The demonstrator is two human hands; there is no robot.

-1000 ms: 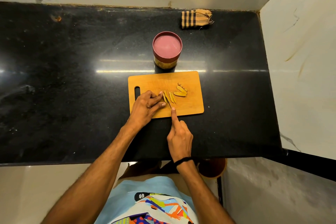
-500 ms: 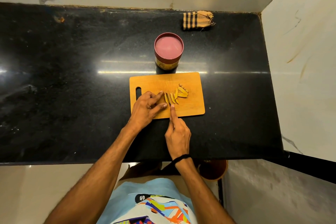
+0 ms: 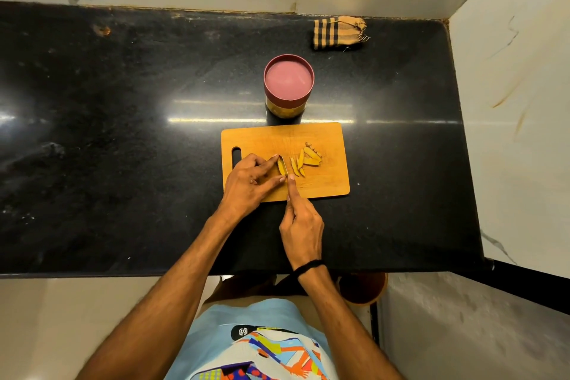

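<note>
A wooden cutting board (image 3: 265,139) lies on the black counter (image 3: 123,133). My left hand (image 3: 249,182) rests on the board and pinches a yellow piece (image 3: 280,167) between fingertips and thumb. My right hand (image 3: 302,225) grips a small knife (image 3: 285,169), its index finger stretched along the blade's back. The blade stands right against the held piece, on its right side. Several cut yellow slices (image 3: 303,160) lie just to the right of the blade; the knife's handle is hidden inside my fist.
A jar with a dark red lid (image 3: 289,79) stands just behind the board. A striped folded cloth (image 3: 339,32) lies at the back right near the wall. Walls close the counter at the back and right. A brown round object (image 3: 362,288) sits below the front edge.
The right hand has carried the knife forward and left, up against the piece in my left fingers. The cut slices now lie apart to the right of the blade.
</note>
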